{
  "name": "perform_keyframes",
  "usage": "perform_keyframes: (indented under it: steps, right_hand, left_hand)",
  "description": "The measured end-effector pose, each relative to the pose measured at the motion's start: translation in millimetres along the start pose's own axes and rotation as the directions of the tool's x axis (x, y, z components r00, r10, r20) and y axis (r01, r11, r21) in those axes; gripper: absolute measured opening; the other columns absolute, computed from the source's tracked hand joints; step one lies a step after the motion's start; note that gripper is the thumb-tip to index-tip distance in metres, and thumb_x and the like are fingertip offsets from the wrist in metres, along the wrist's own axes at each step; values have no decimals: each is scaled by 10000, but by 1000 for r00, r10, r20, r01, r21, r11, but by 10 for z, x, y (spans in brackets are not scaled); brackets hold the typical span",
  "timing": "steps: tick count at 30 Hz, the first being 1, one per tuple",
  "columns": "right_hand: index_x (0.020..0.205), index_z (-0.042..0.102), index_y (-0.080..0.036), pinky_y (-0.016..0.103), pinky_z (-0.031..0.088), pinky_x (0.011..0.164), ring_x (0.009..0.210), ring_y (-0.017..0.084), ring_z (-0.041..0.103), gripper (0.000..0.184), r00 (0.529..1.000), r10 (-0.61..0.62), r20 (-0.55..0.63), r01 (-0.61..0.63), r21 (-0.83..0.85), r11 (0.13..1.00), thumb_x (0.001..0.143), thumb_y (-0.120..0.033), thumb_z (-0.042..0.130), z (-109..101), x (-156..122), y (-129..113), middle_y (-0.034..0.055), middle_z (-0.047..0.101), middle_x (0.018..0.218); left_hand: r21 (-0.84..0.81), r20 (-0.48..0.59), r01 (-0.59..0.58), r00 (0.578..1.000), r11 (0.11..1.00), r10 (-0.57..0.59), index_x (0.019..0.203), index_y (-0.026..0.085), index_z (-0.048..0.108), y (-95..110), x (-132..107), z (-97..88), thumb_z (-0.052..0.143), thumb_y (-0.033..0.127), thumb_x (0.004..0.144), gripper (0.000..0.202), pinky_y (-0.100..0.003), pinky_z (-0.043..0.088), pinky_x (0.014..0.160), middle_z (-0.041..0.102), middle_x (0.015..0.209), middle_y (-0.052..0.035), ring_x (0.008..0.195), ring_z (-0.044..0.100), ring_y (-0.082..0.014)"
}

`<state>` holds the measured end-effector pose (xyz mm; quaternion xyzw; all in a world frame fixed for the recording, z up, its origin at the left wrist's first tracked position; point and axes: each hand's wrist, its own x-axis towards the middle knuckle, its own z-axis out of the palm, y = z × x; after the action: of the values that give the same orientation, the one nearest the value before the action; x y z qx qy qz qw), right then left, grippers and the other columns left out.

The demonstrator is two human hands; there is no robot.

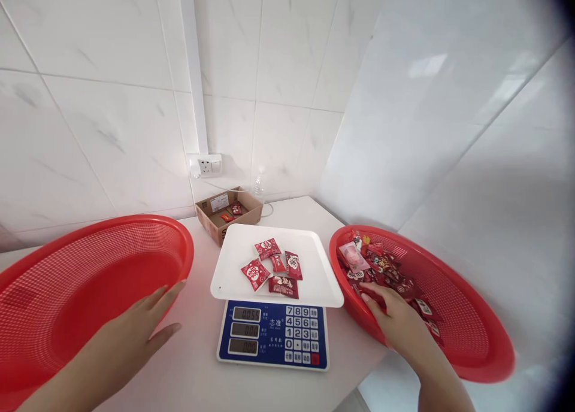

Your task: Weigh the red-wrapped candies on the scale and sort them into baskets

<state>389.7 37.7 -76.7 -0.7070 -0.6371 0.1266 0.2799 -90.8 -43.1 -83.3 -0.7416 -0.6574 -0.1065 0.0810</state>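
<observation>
My left hand (135,328) lies flat with fingers stretched out against the rim of a big empty red basket (67,268) on the left. My right hand (395,322) reaches over the rim of a second red basket (467,334) on the right, fingers curled down among the red candy packets (381,265) piled in it; what they hold, if anything, is hidden. Between the baskets stands a blue digital scale (274,334) with a white tray (314,280). Several red candy packets (274,267) lie on the tray.
A small open cardboard box (215,217) with a few red packets stands behind the scale by the tiled wall. A clear plastic bottle (257,187) and a wall socket (205,166) with a white cable are behind it. The white table ends near the bottom right.
</observation>
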Motion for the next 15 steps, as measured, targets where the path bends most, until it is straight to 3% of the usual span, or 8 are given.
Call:
perform_keyframes:
  steps: [2, 4, 8, 10, 12, 15]
  right_hand:
    - [1053, 678, -238, 429, 479, 925, 1079, 280, 607, 433, 1000, -3, -2, 3, 12, 1000, 809, -493, 427, 3, -10, -2, 87, 664, 1174]
    - [1055, 682, -244, 422, 485, 918, 1071, 278, 613, 427, 1000, -2, -15, 2, 24, 1000, 811, -491, 434, 12, -18, 4, 84, 669, 1171]
    - [1057, 684, -232, 423, 492, 911, 1070, 277, 614, 433, 999, -7, -44, 8, 34, 999, 807, -493, 446, 31, -26, 19, 87, 667, 1177]
    - [1067, 682, -234, 420, 490, 915, 1073, 274, 613, 436, 999, -18, -49, 20, 36, 999, 810, -496, 445, 41, -29, 29, 86, 664, 1182]
    - [1068, 680, -239, 419, 496, 905, 1066, 273, 616, 437, 998, -26, -55, 28, 34, 999, 807, -503, 449, 51, -32, 45, 85, 665, 1178]
    - [1069, 678, -239, 423, 497, 907, 1073, 274, 611, 444, 997, -35, -69, 38, 35, 999, 808, -510, 444, 66, -36, 69, 86, 662, 1179]
  left_hand:
    - [8, 71, -87, 994, 996, 87, 1386, 274, 476, 280, 163, -177, 450, 478, 903, 525, -548, 434, 1002, 499, 1429, -117, 1287, 481, -361]
    - [-100, 164, -177, 968, 979, 191, 1404, 311, 440, 536, 402, -352, 468, 425, 908, 509, -518, 383, 1064, 445, 1476, -72, 1351, 408, -319]
    - [-387, 409, -176, 847, 905, 339, 1497, 270, 229, 923, 1022, -475, 502, 491, 882, 708, -463, 309, 1120, 215, 1587, -70, 1443, 219, -275]
    - [-396, 404, -163, 853, 904, 330, 1500, 221, 215, 1047, 1300, -408, 587, 470, 829, 806, -438, 302, 1121, 248, 1575, -112, 1433, 244, -284]
    - [-393, 393, -151, 864, 907, 314, 1481, 200, 266, 1132, 1491, -307, 635, 445, 790, 820, -419, 384, 1055, 407, 1481, -149, 1342, 401, -299]
    - [-384, 358, -146, 887, 912, 292, 1372, 197, 436, 1207, 1599, -190, 668, 410, 753, 694, -414, 445, 956, 563, 1281, -144, 1200, 517, -316]
